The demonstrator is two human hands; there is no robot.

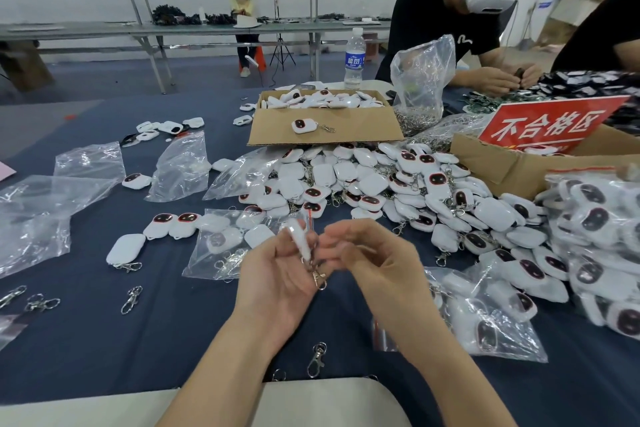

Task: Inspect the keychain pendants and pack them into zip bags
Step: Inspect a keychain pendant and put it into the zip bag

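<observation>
Centrally, pendant (pixel 298 238) gripped edge-on by curled left hand (pixel 277 276) above table (pixel 173 322), clasp (pixel 319 279) hung beneath it, right hand (pixel 375 265) set against it, fingers (pixel 334 243) blurred, apparently pinching its edge, filled zip bag (pixel 221 248) laid just behind, loose pile (pixel 381 191) beyond.

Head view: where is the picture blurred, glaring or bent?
Head view: the pendant in the left hand and the right hand near it are smeared by motion. Head view: the clear bag at the left throws white glare. Head view: the bagged pendants at the right edge look stretched and soft.
</observation>
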